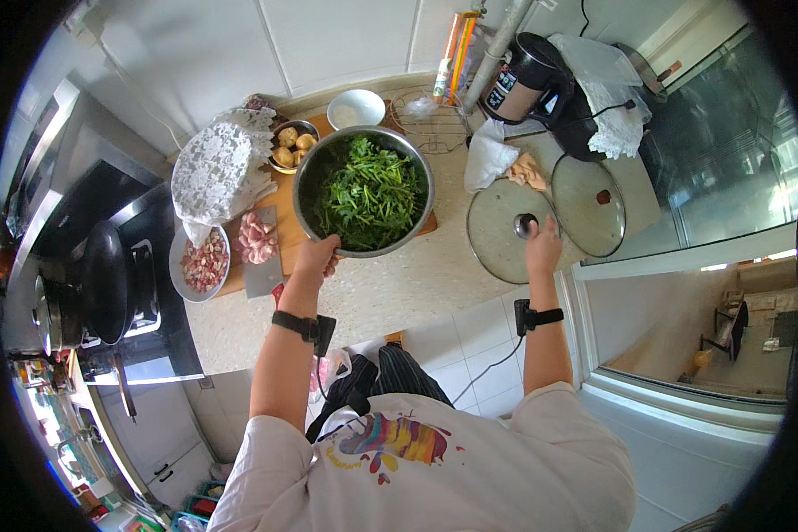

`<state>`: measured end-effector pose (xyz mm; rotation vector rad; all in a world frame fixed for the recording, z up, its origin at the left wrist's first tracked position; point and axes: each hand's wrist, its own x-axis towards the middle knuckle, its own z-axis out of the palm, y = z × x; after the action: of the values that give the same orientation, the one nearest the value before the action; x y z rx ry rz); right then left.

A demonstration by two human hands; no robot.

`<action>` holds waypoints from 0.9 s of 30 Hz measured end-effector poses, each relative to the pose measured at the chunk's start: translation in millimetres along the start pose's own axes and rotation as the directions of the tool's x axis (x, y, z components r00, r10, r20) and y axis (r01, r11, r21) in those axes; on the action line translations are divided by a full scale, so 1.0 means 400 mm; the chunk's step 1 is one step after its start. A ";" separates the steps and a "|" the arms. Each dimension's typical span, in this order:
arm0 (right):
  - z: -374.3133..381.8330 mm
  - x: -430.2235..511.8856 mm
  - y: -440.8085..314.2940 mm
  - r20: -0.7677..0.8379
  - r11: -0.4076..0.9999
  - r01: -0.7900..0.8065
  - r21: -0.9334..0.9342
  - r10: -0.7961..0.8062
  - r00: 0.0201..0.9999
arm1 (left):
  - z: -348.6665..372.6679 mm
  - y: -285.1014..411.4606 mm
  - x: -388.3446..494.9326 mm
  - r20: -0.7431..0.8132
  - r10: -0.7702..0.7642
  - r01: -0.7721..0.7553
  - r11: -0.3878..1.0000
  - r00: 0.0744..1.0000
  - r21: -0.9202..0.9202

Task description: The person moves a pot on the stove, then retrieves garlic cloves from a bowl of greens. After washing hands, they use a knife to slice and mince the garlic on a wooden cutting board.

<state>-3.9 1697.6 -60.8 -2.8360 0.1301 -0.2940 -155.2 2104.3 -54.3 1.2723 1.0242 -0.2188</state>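
Note:
My left hand grips the near rim of a stainless steel bowl filled with leafy green stalks. The bowl is over a wooden cutting board. On the right, my right hand is over a round glass lid, with the thumb beside its knob. Whether the fingers touch the knob or the glass, I cannot tell. A second glass lid lies just right of it. Left of the bowl, raw meat pieces rest on a cleaver blade.
A bowl of chopped pieces and a lace cover stand left. Peeled potatoes and a white bowl sit behind. A wok is on the stove. An electric kettle and wire rack stand at the back right.

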 end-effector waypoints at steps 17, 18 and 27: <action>0.043 0.137 -0.009 0.217 0.992 0.090 -0.083 -0.070 0.974 | 0.174 -0.087 -0.208 0.218 -0.039 -0.037 0.943 0.975 0.332; 0.052 0.164 -0.011 0.217 0.994 0.075 -0.076 -0.057 0.975 | 0.184 -0.091 -0.211 0.229 -0.051 -0.028 0.944 0.972 0.330; 0.110 0.341 0.054 0.226 0.980 0.193 0.049 -0.199 0.954 | 0.261 -0.162 -0.199 0.298 -0.102 0.005 0.950 0.949 0.311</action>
<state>137.4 1672.8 -82.9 -2.8335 -0.2033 -0.0051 -188.9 1962.2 -46.4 1.4349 0.7707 -0.6224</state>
